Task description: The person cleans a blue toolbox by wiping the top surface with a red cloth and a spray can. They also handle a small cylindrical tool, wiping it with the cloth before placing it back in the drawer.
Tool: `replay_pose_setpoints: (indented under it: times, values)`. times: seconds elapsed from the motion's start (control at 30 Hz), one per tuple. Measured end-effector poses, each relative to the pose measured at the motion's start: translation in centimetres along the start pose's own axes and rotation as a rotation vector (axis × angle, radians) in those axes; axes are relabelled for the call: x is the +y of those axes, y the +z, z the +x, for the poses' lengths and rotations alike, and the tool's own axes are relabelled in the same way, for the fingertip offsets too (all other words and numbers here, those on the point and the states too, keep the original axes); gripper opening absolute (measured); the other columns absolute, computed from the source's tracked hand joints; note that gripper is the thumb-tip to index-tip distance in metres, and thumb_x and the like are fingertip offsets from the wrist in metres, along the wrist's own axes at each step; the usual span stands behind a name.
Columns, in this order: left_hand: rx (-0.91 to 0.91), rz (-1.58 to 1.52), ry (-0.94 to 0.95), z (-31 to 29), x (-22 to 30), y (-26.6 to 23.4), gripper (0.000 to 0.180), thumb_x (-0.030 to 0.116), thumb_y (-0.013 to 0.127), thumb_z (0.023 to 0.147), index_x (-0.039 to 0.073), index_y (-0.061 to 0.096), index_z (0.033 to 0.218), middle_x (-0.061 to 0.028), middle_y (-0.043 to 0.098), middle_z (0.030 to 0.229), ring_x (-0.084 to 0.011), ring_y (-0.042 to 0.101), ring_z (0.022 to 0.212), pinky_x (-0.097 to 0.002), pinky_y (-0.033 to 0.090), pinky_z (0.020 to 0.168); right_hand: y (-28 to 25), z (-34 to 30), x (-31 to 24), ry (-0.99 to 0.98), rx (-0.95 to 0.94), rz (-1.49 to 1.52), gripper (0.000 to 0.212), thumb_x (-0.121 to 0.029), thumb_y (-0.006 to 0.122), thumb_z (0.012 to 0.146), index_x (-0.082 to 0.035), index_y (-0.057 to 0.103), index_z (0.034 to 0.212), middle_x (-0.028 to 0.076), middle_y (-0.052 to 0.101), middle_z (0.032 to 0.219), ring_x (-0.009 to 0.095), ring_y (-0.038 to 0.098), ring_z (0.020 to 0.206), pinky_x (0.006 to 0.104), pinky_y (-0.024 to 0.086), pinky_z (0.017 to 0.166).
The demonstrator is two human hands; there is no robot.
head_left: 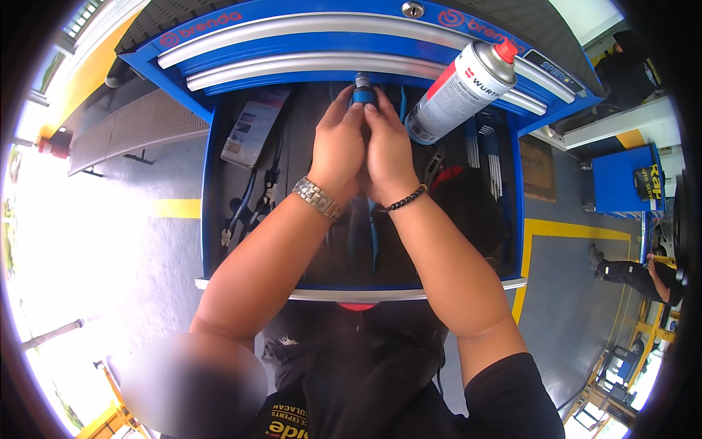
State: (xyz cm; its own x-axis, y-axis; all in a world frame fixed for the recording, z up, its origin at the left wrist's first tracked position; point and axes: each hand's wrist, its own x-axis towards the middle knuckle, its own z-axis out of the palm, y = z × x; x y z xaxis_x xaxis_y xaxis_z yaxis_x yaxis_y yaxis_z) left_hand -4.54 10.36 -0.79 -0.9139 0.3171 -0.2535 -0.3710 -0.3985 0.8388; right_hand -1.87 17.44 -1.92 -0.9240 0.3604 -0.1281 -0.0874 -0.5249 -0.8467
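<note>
Both hands meet over an open blue tool drawer (518,219). Between their fingertips is a short cylinder (362,95) with a blue band and a silver end, like a socket; its lower part is hidden by the thumbs. My left hand (338,150) closes on it from the left. From the right, my right hand (391,150) closes on the same piece, thumbs side by side. Just right of the hands a white and red spray can (457,91) with a red cap stands in the drawer. Beneath the wrists lie blue-handled tools (375,245), partly covered.
Pliers (241,208) and a flat pack (254,130) lie at the drawer's left. Right are an adjustable wrench (434,167), hex keys (491,157) and dark cloth (468,212). The cabinet's shut upper drawers (365,33) overhang. Another person (636,278) is far right.
</note>
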Motion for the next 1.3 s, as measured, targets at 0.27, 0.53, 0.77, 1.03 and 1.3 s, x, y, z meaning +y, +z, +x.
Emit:
replay_pose_setpoints:
  times: [0.27,0.53,0.77,1.03,1.3]
  values:
    - [0.017,-0.002,0.002,-0.1,0.1,0.4,0.048,0.018,0.051,0.103,0.002,0.047,0.149,-0.0159,0.064,0.127,-0.0200,0.061,0.111,-0.0335,0.049,0.094,-0.3,0.2,0.1,0.010,-0.005,0.003,0.043,-0.014,0.045,0.105,-0.003,0.048,0.146,0.011,0.058,0.131,0.019,0.054,0.122,0.0342,0.041,0.106]
    - [0.006,0.049,-0.089,0.1,0.2,-0.3,0.037,0.025,0.051,0.107,0.004,0.054,0.137,-0.0103,0.067,0.115,-0.0217,0.066,0.102,-0.0345,0.054,0.089,-1.8,-1.1,0.0,-0.014,-0.013,-0.037,0.046,-0.013,0.044,0.105,-0.001,0.042,0.150,0.010,0.058,0.132,0.019,0.055,0.122,0.0333,0.042,0.106]
    - [-0.072,-0.075,-0.216,2.5,2.3,-2.4,0.028,0.028,0.061,0.104,0.002,0.064,0.113,-0.0099,0.067,0.101,-0.0214,0.066,0.089,-0.0357,0.055,0.080,-0.4,-3.4,-0.4,-0.035,-0.071,-0.317,0.057,-0.018,0.048,0.107,-0.002,0.028,0.158,0.013,0.057,0.135,0.018,0.056,0.120,0.0322,0.044,0.104]
    - [-0.214,-0.097,-0.199,2.8,3.3,-3.6,0.035,0.033,0.067,0.100,0.000,0.063,0.113,-0.0113,0.064,0.107,-0.0229,0.060,0.098,-0.0371,0.051,0.084,-1.1,-3.2,0.2,-0.002,-0.179,-0.220,0.062,-0.022,0.049,0.108,-0.007,0.021,0.161,0.010,0.054,0.126,0.010,0.059,0.082,0.0243,0.051,0.066]
    - [-0.385,-0.168,-0.139,2.3,4.7,-3.3,0.042,0.034,0.061,0.103,-0.003,0.060,0.123,-0.0115,0.065,0.106,-0.0246,0.062,0.101,-0.0412,0.050,0.093,0.1,-4.2,-2.3,0.007,-0.218,-0.141,0.061,-0.024,0.051,0.107,-0.016,0.024,0.161,0.003,0.054,0.122,0.009,0.056,0.081,0.0248,0.050,0.069]
